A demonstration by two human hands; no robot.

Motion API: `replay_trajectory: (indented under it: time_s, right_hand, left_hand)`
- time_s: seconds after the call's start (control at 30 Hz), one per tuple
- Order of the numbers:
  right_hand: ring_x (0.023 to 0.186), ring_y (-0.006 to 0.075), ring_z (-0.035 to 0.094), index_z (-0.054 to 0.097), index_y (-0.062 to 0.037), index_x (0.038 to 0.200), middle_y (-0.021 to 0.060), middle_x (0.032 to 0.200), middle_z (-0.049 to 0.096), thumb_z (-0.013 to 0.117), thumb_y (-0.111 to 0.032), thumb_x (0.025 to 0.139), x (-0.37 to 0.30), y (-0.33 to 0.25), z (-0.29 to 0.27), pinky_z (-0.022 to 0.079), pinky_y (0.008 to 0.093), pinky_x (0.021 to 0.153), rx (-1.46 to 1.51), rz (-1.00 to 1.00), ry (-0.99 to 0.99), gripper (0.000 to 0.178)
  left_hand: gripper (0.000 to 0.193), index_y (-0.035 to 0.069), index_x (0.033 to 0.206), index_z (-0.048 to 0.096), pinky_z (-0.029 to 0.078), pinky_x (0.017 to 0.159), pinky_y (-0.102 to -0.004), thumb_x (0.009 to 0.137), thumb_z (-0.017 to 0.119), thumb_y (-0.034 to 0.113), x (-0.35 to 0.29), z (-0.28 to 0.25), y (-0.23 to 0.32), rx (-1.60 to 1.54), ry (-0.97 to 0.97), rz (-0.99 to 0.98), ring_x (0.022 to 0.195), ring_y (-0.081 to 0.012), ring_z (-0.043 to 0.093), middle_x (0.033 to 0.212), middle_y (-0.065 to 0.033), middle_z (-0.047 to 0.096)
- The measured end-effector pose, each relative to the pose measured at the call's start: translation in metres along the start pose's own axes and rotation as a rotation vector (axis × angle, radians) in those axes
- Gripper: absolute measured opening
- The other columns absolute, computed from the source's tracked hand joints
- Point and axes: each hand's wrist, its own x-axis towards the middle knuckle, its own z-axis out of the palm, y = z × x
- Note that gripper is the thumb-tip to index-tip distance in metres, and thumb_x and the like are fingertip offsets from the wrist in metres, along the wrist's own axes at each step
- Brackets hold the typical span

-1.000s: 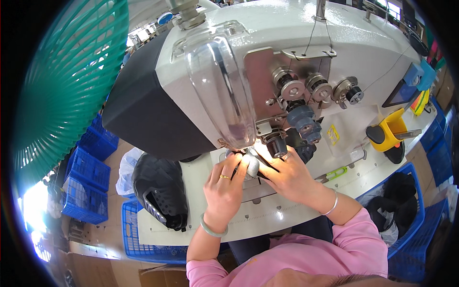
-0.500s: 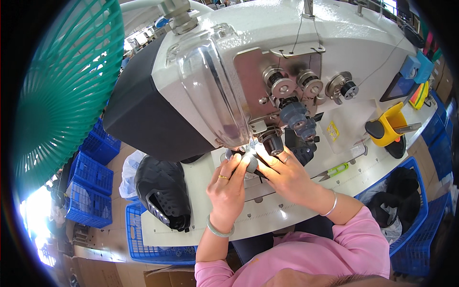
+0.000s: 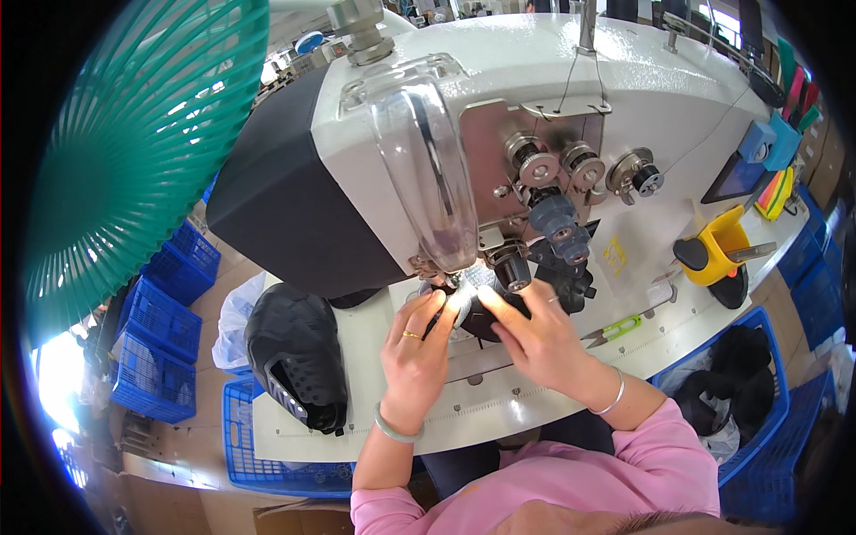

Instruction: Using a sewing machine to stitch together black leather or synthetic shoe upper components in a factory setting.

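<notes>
Under the needle area of a sewing machine lies a black-and-grey fabric piece, apparently a shoe upper. My left hand holds its near left side, fingertips pressed together on the fabric beside the lit needle. My right hand grips the piece from the right, with the index fingertip close to the bright spot. Glare and my fingers hide the needle point and part of the fabric. Stacked black shoe uppers rest on the white table, left of my left hand.
Green-handled thread snips lie right of my right hand. A yellow holder stands farther right. Blue crates flank the table, the right one containing black pieces. A green fan guard looms at upper left.
My view has shifted slightly. My right hand's fingers have lifted and spread a little along the piece, and the grey part has turned under the needle area. My left hand stays on the fabric.
</notes>
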Motion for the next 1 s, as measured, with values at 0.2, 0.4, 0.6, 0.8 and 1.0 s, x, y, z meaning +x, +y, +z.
replay_trajectory:
  time_s: [0.2, 0.4, 0.6, 0.8, 1.0]
  right_hand:
    - [0.067, 0.0259, 0.055, 0.061, -0.0118, 0.128, 0.0085, 0.076, 0.050, 0.067, -0.016, 0.086, 0.001, 0.008, 0.001, 0.047, 0.0366, 0.060, -0.042, 0.187, -0.121, 0.042]
    - [0.057, 0.0262, 0.055, 0.058, -0.0100, 0.130, 0.0100, 0.076, 0.050, 0.063, -0.020, 0.090, 0.001, 0.001, 0.004, 0.047, 0.0365, 0.052, -0.096, 0.190, -0.158, 0.041]
    - [0.057, 0.0293, 0.057, 0.056, -0.0071, 0.130, 0.0123, 0.080, 0.050, 0.061, -0.020, 0.092, 0.001, -0.011, 0.006, 0.048, 0.0387, 0.052, -0.101, 0.267, -0.194, 0.041]
    - [0.058, 0.0309, 0.059, 0.054, -0.0053, 0.130, 0.0148, 0.083, 0.052, 0.060, -0.022, 0.093, 0.003, -0.007, 0.010, 0.050, 0.0393, 0.052, -0.069, 0.270, -0.179, 0.041]
    - [0.056, 0.0298, 0.056, 0.053, -0.0034, 0.131, 0.0128, 0.077, 0.052, 0.061, -0.022, 0.092, -0.001, -0.005, 0.008, 0.047, 0.0387, 0.051, -0.033, 0.253, -0.147, 0.044]
  left_hand:
    - [0.027, 0.005, 0.092, 0.074, 0.053, 0.067, -0.0322, 0.067, 0.074, -0.003, 0.001, 0.008, -0.002, -0.309, 0.072, -0.354, 0.076, -0.0244, 0.065, 0.094, -0.0072, 0.069]
    - [0.029, 0.005, 0.095, 0.074, 0.053, 0.064, -0.0303, 0.068, 0.072, -0.007, -0.002, 0.003, -0.001, -0.156, 0.074, -0.124, 0.074, -0.0240, 0.066, 0.095, -0.0092, 0.069]
    - [0.029, 0.003, 0.094, 0.073, 0.054, 0.066, -0.0315, 0.067, 0.071, -0.008, 0.002, 0.002, -0.009, -0.166, 0.047, -0.069, 0.078, -0.0253, 0.067, 0.096, -0.0089, 0.069]
    - [0.031, 0.002, 0.095, 0.073, 0.055, 0.069, -0.0327, 0.066, 0.070, -0.009, 0.003, 0.006, -0.016, -0.175, 0.061, -0.014, 0.081, -0.0254, 0.067, 0.098, -0.0095, 0.069]
    - [0.028, 0.003, 0.093, 0.074, 0.054, 0.067, -0.0294, 0.068, 0.071, -0.010, 0.007, 0.003, -0.026, -0.277, 0.035, -0.052, 0.076, -0.0232, 0.067, 0.089, -0.0083, 0.069]
